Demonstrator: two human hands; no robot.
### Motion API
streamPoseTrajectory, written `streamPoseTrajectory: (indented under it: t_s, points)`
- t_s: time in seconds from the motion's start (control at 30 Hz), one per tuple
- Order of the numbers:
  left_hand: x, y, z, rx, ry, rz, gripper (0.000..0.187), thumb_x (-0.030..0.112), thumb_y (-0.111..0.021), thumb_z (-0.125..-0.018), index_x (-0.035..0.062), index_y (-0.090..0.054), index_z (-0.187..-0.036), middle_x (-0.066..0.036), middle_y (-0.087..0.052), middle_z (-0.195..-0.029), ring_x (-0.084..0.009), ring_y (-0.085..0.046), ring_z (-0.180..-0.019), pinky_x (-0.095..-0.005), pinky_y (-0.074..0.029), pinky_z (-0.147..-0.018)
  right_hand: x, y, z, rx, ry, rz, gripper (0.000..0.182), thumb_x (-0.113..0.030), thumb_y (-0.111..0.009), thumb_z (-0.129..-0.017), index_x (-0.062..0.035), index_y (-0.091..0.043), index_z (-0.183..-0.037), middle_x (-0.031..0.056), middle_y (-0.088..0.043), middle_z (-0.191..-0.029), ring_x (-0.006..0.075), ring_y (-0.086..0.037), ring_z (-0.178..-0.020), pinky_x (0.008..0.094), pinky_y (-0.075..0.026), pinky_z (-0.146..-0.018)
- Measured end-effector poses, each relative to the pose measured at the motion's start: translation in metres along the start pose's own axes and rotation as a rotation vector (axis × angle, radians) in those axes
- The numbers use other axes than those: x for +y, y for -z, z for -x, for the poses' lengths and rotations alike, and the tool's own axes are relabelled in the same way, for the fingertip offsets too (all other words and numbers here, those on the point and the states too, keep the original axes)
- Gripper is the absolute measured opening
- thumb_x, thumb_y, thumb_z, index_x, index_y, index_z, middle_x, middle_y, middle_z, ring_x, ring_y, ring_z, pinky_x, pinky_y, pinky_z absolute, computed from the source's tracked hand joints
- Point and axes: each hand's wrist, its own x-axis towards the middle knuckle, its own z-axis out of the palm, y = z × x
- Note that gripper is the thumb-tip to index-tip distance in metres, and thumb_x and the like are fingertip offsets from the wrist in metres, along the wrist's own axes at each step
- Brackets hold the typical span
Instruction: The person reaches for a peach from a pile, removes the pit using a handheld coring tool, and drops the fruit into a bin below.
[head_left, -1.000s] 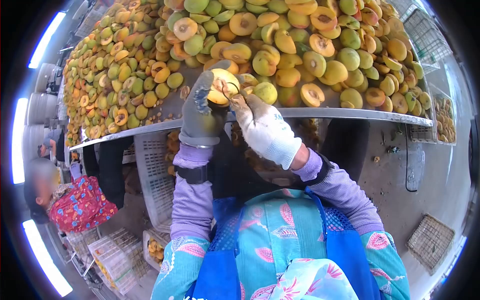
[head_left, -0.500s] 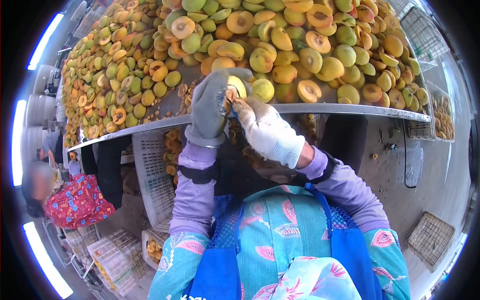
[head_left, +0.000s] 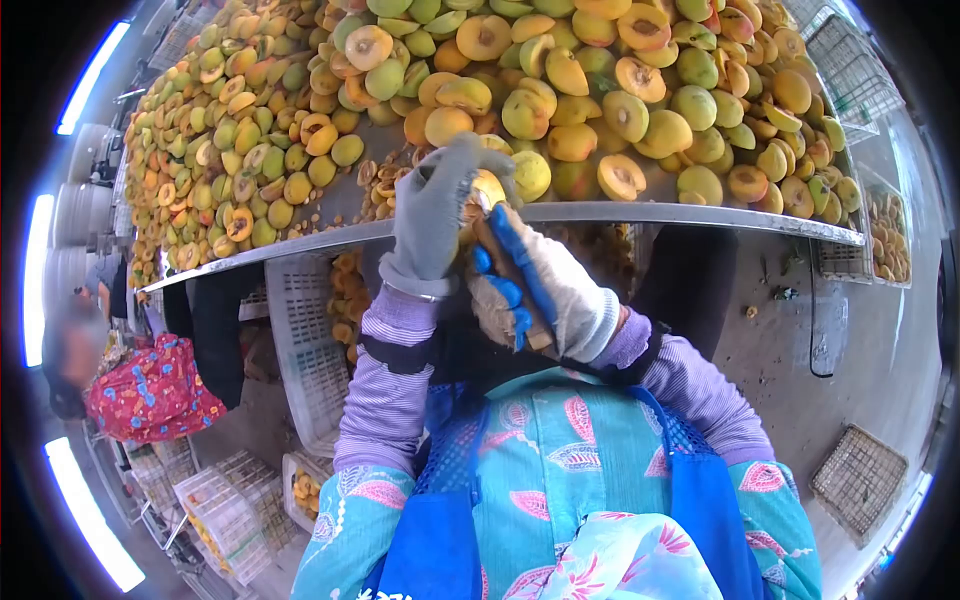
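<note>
My left hand point(head_left: 437, 205), in a grey glove, is closed round a yellow fruit point(head_left: 487, 188) just over the table's front edge. My right hand point(head_left: 545, 285), in a white glove with blue on the fingers, is wrapped round a tool point(head_left: 515, 262) with a brown handle. The tool's tip touches or nearly touches the fruit; the exact contact is partly hidden by the fingers. Beyond my hands lie many whole and halved fruits point(head_left: 620, 175) on the metal table.
The table's metal rim point(head_left: 690, 212) runs across in front of me. Below it stands a white crate point(head_left: 305, 340) beside more fruit. Another person in red patterned clothing point(head_left: 155, 390) is at the left. An empty-looking crate point(head_left: 860, 480) lies on the floor at the right.
My right hand has turned over and dropped slightly, showing the blue fingers and the tool handle. My left hand has shifted a little right, still around the fruit.
</note>
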Motion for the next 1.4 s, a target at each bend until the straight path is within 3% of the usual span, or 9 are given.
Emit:
streamPoseTrajectory:
  t_s: [0.3,0.43,0.57,0.77,0.97,1.03,1.13,1.27,1.4]
  points:
    - [0.013,-0.011,-0.002,-0.201,0.178,0.135,0.034,0.025,-0.053,-0.096,-0.0039,-0.066,-0.085,-0.012,-0.065,-0.072,-0.0200,-0.063,-0.060,-0.0285,-0.051,-0.057,0.011,-0.005,0.009,-0.271,-0.063,-0.528,0.048,-0.058,-0.045,-0.095,-0.0111,-0.049,-0.086,-0.0004,-0.040,-0.052,0.0139,-0.038,-0.038,0.0305,-0.033,-0.038]
    - [0.006,-0.004,0.000,-0.230,0.091,-0.134,0.034,0.024,-0.051,-0.097,-0.0049,-0.066,-0.087,-0.013,-0.066,-0.073,-0.0205,-0.063,-0.061,-0.0297,-0.052,-0.058,0.010,-0.010,0.018,0.077,0.035,0.188,0.048,-0.058,-0.045,-0.095,-0.0115,-0.051,-0.086,-0.0005,-0.041,-0.053,0.0133,-0.038,-0.037,0.0290,-0.032,-0.041]
    - [0.010,-0.009,0.008,-0.097,0.170,0.272,0.034,0.024,-0.051,-0.096,-0.0043,-0.067,-0.088,-0.011,-0.064,-0.076,-0.0180,-0.062,-0.064,-0.0292,-0.051,-0.061,0.011,-0.009,0.011,-0.340,-0.095,-0.525,0.047,-0.058,-0.046,-0.095,-0.0118,-0.051,-0.086,-0.0010,-0.041,-0.052,0.0127,-0.037,-0.037,0.0290,-0.032,-0.042]
    - [0.014,0.005,0.007,-0.470,-0.114,-0.465,0.040,0.029,-0.043,-0.099,-0.0057,-0.062,-0.097,-0.014,-0.062,-0.076,-0.0221,-0.063,-0.070,-0.0317,-0.053,-0.065,0.011,0.002,0.014,-0.260,-0.109,-0.217,0.047,-0.055,-0.041,-0.098,-0.0110,-0.049,-0.085,-0.0008,-0.039,-0.051,0.0113,-0.038,-0.037,0.0263,-0.031,-0.036]
    - [-0.009,0.021,0.038,0.234,-0.170,-0.202,0.033,0.033,-0.061,-0.089,0.0047,-0.062,-0.104,-0.009,-0.066,-0.092,-0.0158,-0.064,-0.084,-0.0276,-0.051,-0.074,0.015,-0.023,0.003,-0.609,-0.097,-0.631,0.045,-0.054,-0.039,-0.099,-0.0109,-0.052,-0.090,-0.0022,-0.042,-0.053,0.0105,-0.039,-0.036,0.0283,-0.033,-0.039]
    - [0.032,0.043,0.060,0.487,0.178,0.263,0.026,0.028,-0.067,-0.086,0.0066,-0.065,-0.101,-0.007,-0.067,-0.092,-0.0186,-0.066,-0.078,-0.0267,-0.051,-0.070,0.005,-0.023,0.014,-0.576,-0.142,-0.607,0.046,-0.054,-0.038,-0.099,-0.0109,-0.051,-0.089,-0.0024,-0.043,-0.053,0.0112,-0.041,-0.038,0.0281,-0.033,-0.040]
    - [0.026,0.120,0.046,0.622,0.275,-0.518,0.021,0.023,-0.069,-0.084,0.0066,-0.067,-0.097,-0.010,-0.069,-0.093,-0.0226,-0.067,-0.074,-0.0299,-0.052,-0.068,0.012,0.032,0.018,0.030,-0.202,-0.334,0.047,-0.061,-0.050,-0.092,-0.0155,-0.051,-0.081,-0.0011,-0.044,-0.055,0.0126,-0.044,-0.041,0.0280,-0.036,-0.038]
    - [0.031,0.045,-0.032,0.187,-0.462,-1.346,0.027,0.020,-0.065,-0.081,0.0013,-0.066,-0.101,-0.018,-0.068,-0.095,-0.0364,-0.064,-0.089,-0.0404,-0.050,-0.078,0.012,0.014,0.022,0.334,0.014,0.320,0.046,-0.055,-0.048,-0.095,-0.0104,-0.056,-0.095,0.0021,-0.053,-0.063,0.0146,-0.048,-0.045,0.0277,-0.039,-0.040]
    - [-0.010,0.054,-0.091,-0.061,-0.374,-1.554,0.043,0.022,-0.066,-0.077,0.0031,-0.059,-0.115,-0.023,-0.065,-0.101,-0.0409,-0.062,-0.093,-0.0426,-0.050,-0.083,-0.015,0.016,0.013,0.610,0.061,0.332,0.049,-0.052,-0.050,-0.096,-0.0040,-0.060,-0.095,0.0031,-0.059,-0.073,0.0155,-0.056,-0.059,0.0293,-0.045,-0.051]
